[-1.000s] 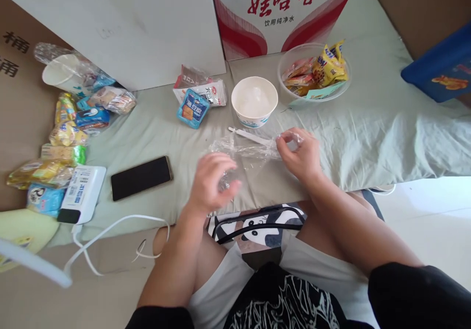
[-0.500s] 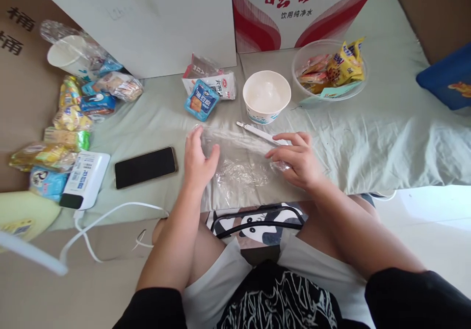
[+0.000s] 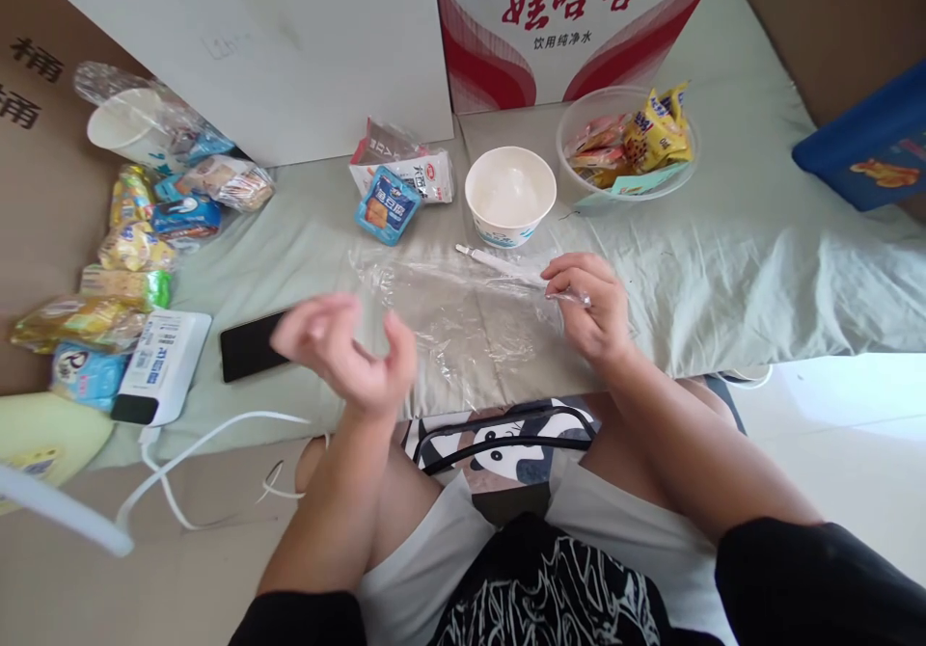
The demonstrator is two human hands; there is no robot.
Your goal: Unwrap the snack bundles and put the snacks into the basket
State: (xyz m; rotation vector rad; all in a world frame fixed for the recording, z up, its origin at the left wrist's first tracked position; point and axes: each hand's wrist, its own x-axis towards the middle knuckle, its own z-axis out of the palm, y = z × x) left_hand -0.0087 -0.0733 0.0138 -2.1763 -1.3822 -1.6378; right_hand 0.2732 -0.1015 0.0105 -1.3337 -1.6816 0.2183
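A clear plastic bag lies spread and crinkled on the green cloth in front of me. My right hand pinches its right end between thumb and fingers. Blurred by motion, my left hand is raised off the bag's left side, fingers curled but apart from the thumb, with nothing in it. It partly covers a black phone. Just beyond the bag, a white pen-like stick lies with its right part near my right fingers. A white paper bowl stands behind that stick.
Left of the bowl are a blue snack packet and a white-and-red packet. A clear plastic bowl of snacks stands right. Several wrapped snacks, a white power bank and its cable are at left. Cartons stand behind.
My left hand has let go of the bag's left end and moved left and toward me, over the phone. My right hand keeps its pinch. The view has shifted slightly.
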